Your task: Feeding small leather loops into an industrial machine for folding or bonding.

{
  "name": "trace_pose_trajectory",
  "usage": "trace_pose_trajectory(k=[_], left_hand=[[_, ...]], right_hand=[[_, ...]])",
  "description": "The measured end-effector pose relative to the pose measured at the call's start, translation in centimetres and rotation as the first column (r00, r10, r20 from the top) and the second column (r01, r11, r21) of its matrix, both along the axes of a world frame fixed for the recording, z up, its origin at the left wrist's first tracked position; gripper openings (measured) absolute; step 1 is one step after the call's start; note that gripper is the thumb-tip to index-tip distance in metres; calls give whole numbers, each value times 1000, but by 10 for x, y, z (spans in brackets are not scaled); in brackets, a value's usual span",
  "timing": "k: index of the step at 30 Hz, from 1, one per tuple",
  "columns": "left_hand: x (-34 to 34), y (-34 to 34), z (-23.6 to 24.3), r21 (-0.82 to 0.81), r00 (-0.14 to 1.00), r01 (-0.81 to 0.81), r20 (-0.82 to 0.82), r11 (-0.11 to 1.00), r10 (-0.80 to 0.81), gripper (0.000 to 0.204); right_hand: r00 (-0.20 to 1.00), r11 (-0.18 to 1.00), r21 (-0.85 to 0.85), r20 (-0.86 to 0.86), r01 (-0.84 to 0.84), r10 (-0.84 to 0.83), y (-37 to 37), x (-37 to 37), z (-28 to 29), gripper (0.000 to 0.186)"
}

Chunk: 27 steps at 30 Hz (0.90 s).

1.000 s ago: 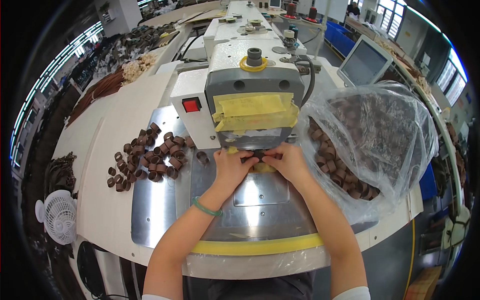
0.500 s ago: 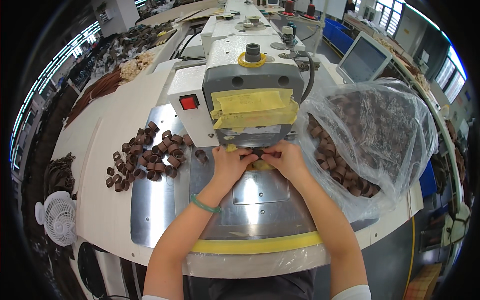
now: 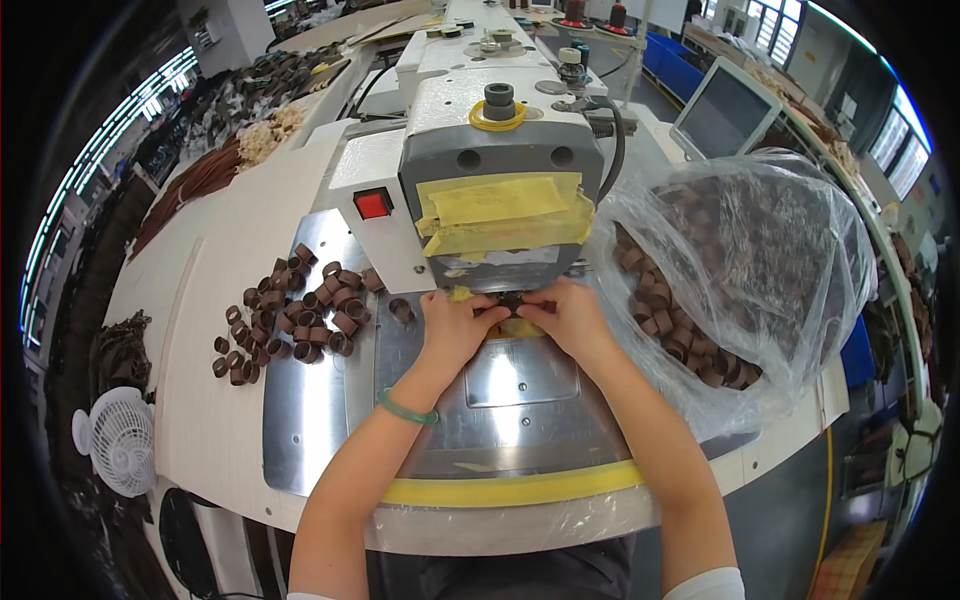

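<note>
Under the head of a white and grey sewing machine [image 3: 495, 150], my left hand [image 3: 453, 326] and my right hand [image 3: 572, 318] meet from either side. Their fingertips pinch a small dark brown loop [image 3: 511, 301] between them; fingers and machine head hide part of it. One brown loop [image 3: 401, 311] lies apart on the metal plate, just left of my left hand. Farther left spreads a loose pile of similar brown loops [image 3: 305, 315]. A green bangle [image 3: 407, 410] circles my left wrist.
On the right, an open clear plastic bag [image 3: 800, 290] full of brown loops lies close to my right forearm. Behind it stands a tilted screen [image 3: 727, 108]. A yellow tape strip [image 3: 515, 486] runs along the near edge. A white fan [image 3: 120, 440] stands at far left.
The view has shifted slightly. Both hands stay at the machine head with the brown loop between their fingertips; the piles look the same.
</note>
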<state>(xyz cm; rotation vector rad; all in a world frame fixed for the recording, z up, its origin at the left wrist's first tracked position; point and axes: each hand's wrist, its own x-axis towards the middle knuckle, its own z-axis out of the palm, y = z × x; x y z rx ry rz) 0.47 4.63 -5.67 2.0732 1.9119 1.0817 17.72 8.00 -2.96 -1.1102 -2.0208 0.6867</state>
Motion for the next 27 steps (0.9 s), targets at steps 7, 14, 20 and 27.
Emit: trace_pose_trajectory(k=[7, 14, 20, 27], left_hand=[[9, 0, 13, -147, 1000, -18, 15, 989, 21, 25], [9, 1, 12, -184, 998, -2, 68, 983, 15, 30], [11, 1, 16, -180, 998, -12, 63, 984, 23, 30], [1, -2, 5, -138, 979, 107, 190, 985, -80, 20]], right_hand=[[1000, 1000, -20, -17, 5, -5, 3, 6, -5, 19], [999, 999, -34, -35, 1, -3, 3, 3, -5, 18], [1000, 999, -36, -31, 3, -4, 3, 4, -4, 17], [998, 998, -1, 32, -60, 60, -2, 6, 0, 17]])
